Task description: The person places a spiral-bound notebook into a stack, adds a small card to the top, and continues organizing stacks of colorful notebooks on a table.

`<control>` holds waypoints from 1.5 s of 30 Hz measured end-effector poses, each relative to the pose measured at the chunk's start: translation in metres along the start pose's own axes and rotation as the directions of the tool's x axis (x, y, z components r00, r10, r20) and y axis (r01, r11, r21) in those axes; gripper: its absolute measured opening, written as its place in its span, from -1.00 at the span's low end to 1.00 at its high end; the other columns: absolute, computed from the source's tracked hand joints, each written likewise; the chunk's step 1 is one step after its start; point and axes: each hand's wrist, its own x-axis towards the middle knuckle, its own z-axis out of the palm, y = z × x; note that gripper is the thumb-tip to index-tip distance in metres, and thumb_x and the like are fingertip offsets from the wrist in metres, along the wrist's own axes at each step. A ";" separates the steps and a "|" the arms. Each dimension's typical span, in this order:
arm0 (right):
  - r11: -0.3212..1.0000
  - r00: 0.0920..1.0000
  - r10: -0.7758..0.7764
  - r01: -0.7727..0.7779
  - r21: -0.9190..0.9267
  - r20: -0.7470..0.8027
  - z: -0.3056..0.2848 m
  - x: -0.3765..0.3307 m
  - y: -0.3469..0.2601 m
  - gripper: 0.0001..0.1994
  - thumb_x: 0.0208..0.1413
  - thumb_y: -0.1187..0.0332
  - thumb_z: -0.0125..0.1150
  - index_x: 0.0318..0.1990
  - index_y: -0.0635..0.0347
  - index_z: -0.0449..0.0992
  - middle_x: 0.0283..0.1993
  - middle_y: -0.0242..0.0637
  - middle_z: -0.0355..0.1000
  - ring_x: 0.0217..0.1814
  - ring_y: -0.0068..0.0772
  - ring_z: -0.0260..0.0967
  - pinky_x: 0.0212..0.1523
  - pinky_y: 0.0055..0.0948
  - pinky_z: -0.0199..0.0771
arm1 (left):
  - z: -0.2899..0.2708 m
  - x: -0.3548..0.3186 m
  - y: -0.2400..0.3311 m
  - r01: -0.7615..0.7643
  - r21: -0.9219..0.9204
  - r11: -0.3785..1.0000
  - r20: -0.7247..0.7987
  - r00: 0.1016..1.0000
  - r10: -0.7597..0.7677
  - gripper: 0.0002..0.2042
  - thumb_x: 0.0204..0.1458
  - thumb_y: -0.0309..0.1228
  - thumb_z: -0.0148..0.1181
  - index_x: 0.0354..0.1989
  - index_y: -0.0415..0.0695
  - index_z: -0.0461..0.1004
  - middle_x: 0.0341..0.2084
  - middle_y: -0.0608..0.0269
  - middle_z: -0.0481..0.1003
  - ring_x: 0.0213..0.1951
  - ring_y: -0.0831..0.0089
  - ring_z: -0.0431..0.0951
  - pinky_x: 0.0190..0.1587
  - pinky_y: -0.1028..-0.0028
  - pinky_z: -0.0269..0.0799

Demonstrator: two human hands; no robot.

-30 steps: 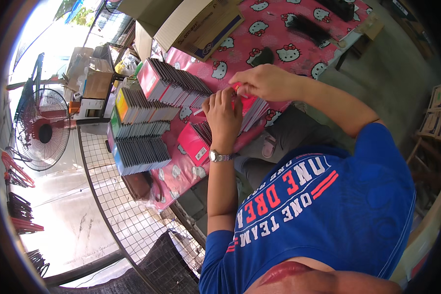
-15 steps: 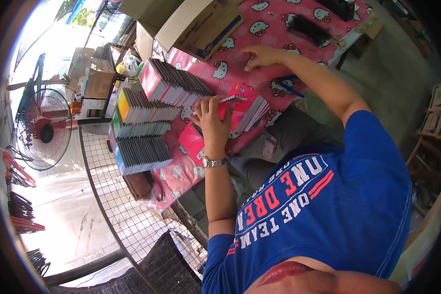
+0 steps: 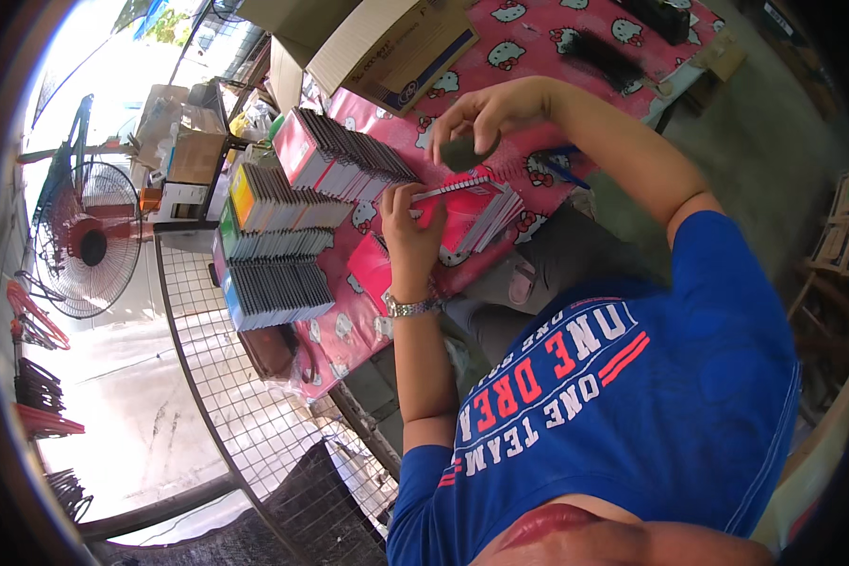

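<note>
Left hand (image 3: pixel 410 231) pins the pink notebook stack (image 3: pixel 472 209) on the table (image 3: pixel 575 28), while the right hand (image 3: pixel 486 113), fingers closed on 1 dark pad (image 3: pixel 469 151), hovers just beyond the stack's far edge (long axis running left-right).

A table (image 3: pixel 623 38) covered with a pink cartoon-cat cloth runs from the upper right of the frame down toward the centre left. On it, near the upper middle, lies a flat cardboard box (image 3: pixel 387 47). Below that stand rows of thin booklets (image 3: pixel 349 156) packed upright, with more rows (image 3: pixel 274 250) at centre left. A fanned stack of pink notebooks (image 3: pixel 476 212) rests at the centre. A black comb-like object (image 3: pixel 604 57) lies at upper right.
</note>
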 end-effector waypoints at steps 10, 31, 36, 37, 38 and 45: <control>0.648 0.945 0.258 -0.323 -0.690 -0.201 -0.010 0.029 0.003 -0.48 -0.23 0.30 0.28 -0.01 0.31 0.55 0.18 -0.11 0.29 0.05 -0.27 0.42 0.18 -0.33 0.36 | -0.005 0.003 -0.003 0.221 -0.152 0.963 0.104 0.973 -0.207 -0.74 -0.03 -0.55 0.30 -0.13 -0.21 0.48 -0.29 0.22 0.50 -0.38 0.49 0.51 -0.30 0.51 0.43; 0.104 0.533 -0.574 -0.706 -0.701 -0.622 -0.055 -0.078 0.165 -0.28 -0.08 0.16 0.36 0.32 -0.01 0.28 0.40 -0.09 0.07 0.42 0.12 0.02 0.33 0.08 0.13 | 0.008 -0.006 -0.018 0.304 -0.600 0.740 -0.031 0.915 -0.401 -0.89 0.16 -0.53 0.20 -0.19 -0.27 0.46 -0.42 0.31 0.49 -0.37 0.58 0.51 -0.30 0.58 0.49; 0.008 0.559 -0.460 -0.775 -0.632 -0.690 0.026 -0.111 0.208 -0.37 0.02 0.23 0.30 0.28 0.12 0.28 0.28 -0.01 0.23 0.37 0.13 0.10 0.35 0.02 0.12 | 0.017 -0.022 -0.023 0.440 -0.567 0.697 0.003 0.846 -0.532 -0.82 0.19 -0.49 0.18 -0.09 -0.28 0.44 -0.34 0.26 0.49 -0.40 0.57 0.55 -0.40 0.56 0.51; 0.009 0.560 -0.397 -0.790 -0.613 -0.728 0.031 -0.116 0.206 -0.42 0.06 0.24 0.27 0.26 0.12 0.31 0.24 -0.03 0.27 0.32 0.10 0.14 0.33 -0.02 0.13 | 0.021 -0.023 -0.023 0.484 -0.529 0.697 -0.012 0.817 -0.576 -0.83 0.21 -0.45 0.17 -0.09 -0.26 0.45 -0.33 0.23 0.51 -0.44 0.58 0.56 -0.45 0.58 0.46; 0.007 0.560 -0.335 -0.802 -0.597 -0.758 0.037 -0.118 0.197 -0.47 0.09 0.26 0.24 0.24 0.13 0.33 0.20 -0.04 0.31 0.28 0.08 0.19 0.32 -0.05 0.15 | 0.024 -0.023 -0.020 0.485 -0.530 0.695 -0.021 0.812 -0.583 -0.83 0.21 -0.45 0.17 -0.09 -0.26 0.45 -0.33 0.23 0.51 -0.44 0.58 0.56 -0.45 0.58 0.46; 0.390 0.357 -0.740 -0.462 -0.797 -0.569 0.104 -0.057 0.096 -0.53 0.11 0.29 0.22 0.20 0.11 0.40 0.14 -0.13 0.37 0.19 -0.02 0.27 0.24 -0.14 0.20 | 0.036 -0.031 -0.039 0.369 -0.402 0.838 -0.052 0.904 -0.423 -0.69 0.19 -0.50 0.17 0.08 -0.22 0.32 -0.27 0.21 0.47 -0.34 0.57 0.52 -0.41 0.54 0.63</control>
